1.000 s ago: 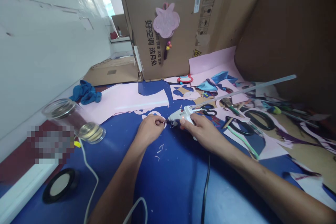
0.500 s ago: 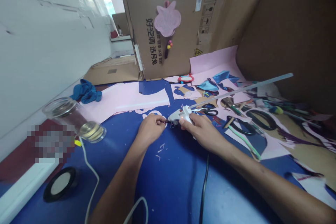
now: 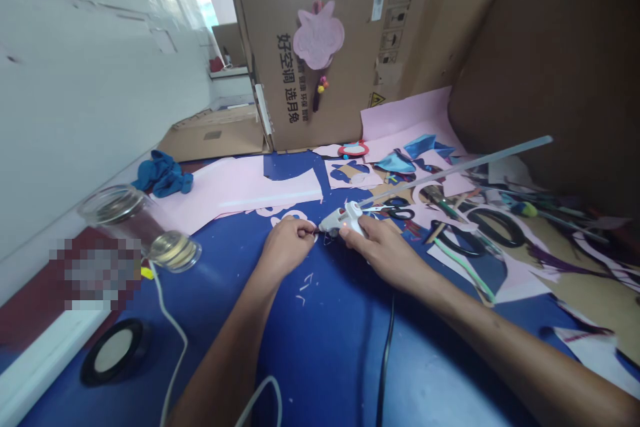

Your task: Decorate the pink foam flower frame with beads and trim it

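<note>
My right hand [image 3: 377, 240] is wrapped round the handle of a white hot glue gun [image 3: 345, 218], whose nozzle points left. A long translucent glue stick [image 3: 460, 168] runs out of its back end. My left hand [image 3: 290, 241] is closed in a pinch right at the nozzle tip, on something small and dark that I cannot make out. Just behind its fingers lies a pink cut-out [image 3: 280, 219], partly covered by the hand. From the gun, a black cord [image 3: 386, 353] trails toward me across the blue table [image 3: 320, 360].
Behind stands a large cardboard box [image 3: 350, 107] with a pink cut-out flower hung on it. To the right lie scissors [image 3: 400, 212], black tape rolls [image 3: 497, 227] and pink scraps. A clear jar [image 3: 175, 250] lies on the left, near a blue cloth [image 3: 163, 175] and a white cable [image 3: 175, 330].
The glue gun and its stick have shifted very slightly left, the nozzle staying by my left fingertips. The black cord has swung a little left. Otherwise things look the same.
</note>
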Tool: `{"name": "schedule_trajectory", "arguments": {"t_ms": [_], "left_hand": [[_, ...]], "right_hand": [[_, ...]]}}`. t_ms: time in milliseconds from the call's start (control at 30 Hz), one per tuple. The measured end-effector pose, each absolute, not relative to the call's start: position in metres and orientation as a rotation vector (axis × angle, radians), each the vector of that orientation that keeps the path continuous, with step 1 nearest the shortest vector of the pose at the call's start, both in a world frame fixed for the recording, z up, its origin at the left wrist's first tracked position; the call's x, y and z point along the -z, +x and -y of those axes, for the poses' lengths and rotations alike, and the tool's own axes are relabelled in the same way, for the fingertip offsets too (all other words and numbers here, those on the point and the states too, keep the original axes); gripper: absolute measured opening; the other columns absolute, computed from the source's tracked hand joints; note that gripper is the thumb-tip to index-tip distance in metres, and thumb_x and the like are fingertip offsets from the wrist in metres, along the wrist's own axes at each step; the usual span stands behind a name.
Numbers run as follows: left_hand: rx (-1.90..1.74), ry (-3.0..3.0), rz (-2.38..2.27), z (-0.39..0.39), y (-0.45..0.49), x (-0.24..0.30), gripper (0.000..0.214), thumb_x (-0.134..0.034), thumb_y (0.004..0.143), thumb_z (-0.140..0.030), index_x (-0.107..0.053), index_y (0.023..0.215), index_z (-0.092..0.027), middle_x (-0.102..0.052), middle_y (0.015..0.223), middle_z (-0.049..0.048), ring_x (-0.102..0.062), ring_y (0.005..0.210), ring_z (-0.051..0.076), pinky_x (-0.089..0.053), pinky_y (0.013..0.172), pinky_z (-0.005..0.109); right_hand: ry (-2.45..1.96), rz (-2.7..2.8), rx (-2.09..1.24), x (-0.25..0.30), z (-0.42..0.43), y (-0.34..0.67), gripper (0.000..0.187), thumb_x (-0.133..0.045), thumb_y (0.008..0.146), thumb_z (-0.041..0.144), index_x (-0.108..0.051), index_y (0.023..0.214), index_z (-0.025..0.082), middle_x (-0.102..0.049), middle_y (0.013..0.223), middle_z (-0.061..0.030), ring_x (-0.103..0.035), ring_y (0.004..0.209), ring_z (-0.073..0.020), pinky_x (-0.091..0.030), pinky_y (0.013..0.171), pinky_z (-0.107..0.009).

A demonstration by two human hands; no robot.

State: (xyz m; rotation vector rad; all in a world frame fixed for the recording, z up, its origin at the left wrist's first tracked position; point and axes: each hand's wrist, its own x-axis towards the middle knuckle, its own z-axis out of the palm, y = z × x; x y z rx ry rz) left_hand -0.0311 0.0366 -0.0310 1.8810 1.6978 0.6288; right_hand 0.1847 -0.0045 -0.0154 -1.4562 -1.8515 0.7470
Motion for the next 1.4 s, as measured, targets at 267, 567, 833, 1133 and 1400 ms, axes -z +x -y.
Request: {"name": "schedule_trajectory", "arguments": {"t_ms": [267,567,833,1133,1400], "left_hand": [[-0.624,1.893,-1.686,-0.0357,-0.0314,0.0301,0.016,-0.071,0.087,-0.02,-0.085,0.094,-0.024,-0.075,0.101,0.0049,-0.067,0.083,0.018,-0.05,0.079,0.03],[-0.632,1.9,-1.683,-0.0359,-0.0317,0.0318,0.018,-0.071,0.086,-0.019,-0.086,0.095,-0.024,-0.075,0.101,0.0052,-0.066,0.082,0.017,-0.05,0.077,0.03],[-0.629,1.914,-1.685,-0.036,-0.0317,0.0316,0.019,-0.07,0.086,-0.02,-0.085,0.095,-0.025,-0.074,0.1,0.0047,-0.066,0.08,0.017,-0.05,0.077,0.031],[-0.636,1.907,-1.69,-0.0349,-0.0307,0.0302,0.018,-0.071,0.086,-0.019,-0.086,0.094,-0.025,-0.075,0.102,0.0049,-0.066,0.082,0.017,-0.05,0.079,0.03],[-0.65,1.896,-1.675,-0.0354,-0.0309,0.0303,0.018,-0.07,0.087,-0.02,-0.085,0.093,-0.025,-0.076,0.103,0.0051,-0.068,0.084,0.018,-0.052,0.081,0.03]], "right_hand": [[-1.436,1.842,-0.744,0.0145,0.005,0.1841,0.045,-0.051,0.105,0.052,-0.042,0.07,0.025,-0.053,0.063,0.0018,-0.045,0.061,-0.0162,-0.027,0.059,-0.031],[-1.422,1.839,-0.71,0.0186,0.0024,0.1833,0.044,-0.052,0.103,0.053,-0.043,0.07,0.025,-0.052,0.064,0.0025,-0.042,0.059,-0.0153,-0.025,0.057,-0.031],[-1.44,1.861,-0.664,0.0183,0.0027,0.183,0.044,-0.052,0.104,0.051,-0.041,0.069,0.026,-0.049,0.063,0.0025,-0.041,0.059,-0.0154,-0.022,0.057,-0.031],[-1.452,1.879,-0.66,0.0189,0.0028,0.1825,0.044,-0.052,0.104,0.05,-0.041,0.069,0.026,-0.049,0.063,0.0024,-0.041,0.059,-0.0151,-0.023,0.057,-0.031],[-1.447,1.881,-0.659,0.0181,0.0026,0.1825,0.043,-0.051,0.104,0.051,-0.041,0.07,0.026,-0.051,0.065,0.0024,-0.041,0.059,-0.0152,-0.022,0.057,-0.031]]}}
